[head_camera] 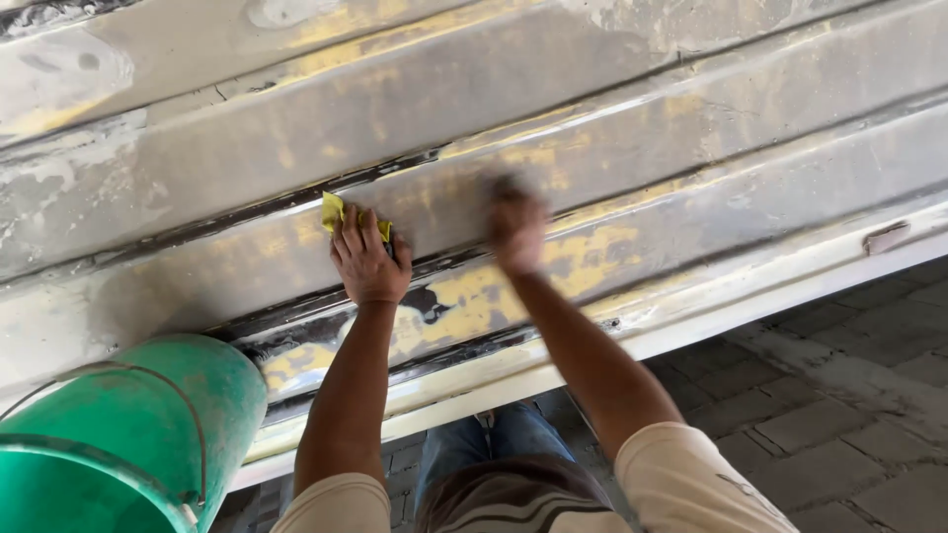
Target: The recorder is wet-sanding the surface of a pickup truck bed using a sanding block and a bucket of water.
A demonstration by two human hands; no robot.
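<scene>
While the left hand [367, 265] is pressing a folded yellow sanding sheet [334, 210] flat against the ribbed panel [612, 128], its fingers [348, 237] are lying spread over the sheet and pinning it to the metal rather than curling around it. The right hand [515, 229] is blurring just to the right of the left one on the same rib; whether its fingers are closed on anything I cannot tell (the smear hides them).

Judging by the surface, the sanding is looking partly done: around both hands the grey coat is giving way to yellow patches [583, 259] and dark bare strips, while the upper ribs of the panel are showing a dull, chalky grey with only faint yellow streaks. The pale lower edge [750, 296] of the panel is looking mostly untouched.

A green bucket [148, 434] is sitting below the panel's left part, close beside the left forearm. Grey paving bricks [839, 395] are covering the ground under the panel's right end, and the person's blue trousers [494, 439] are showing beneath its lower edge.
</scene>
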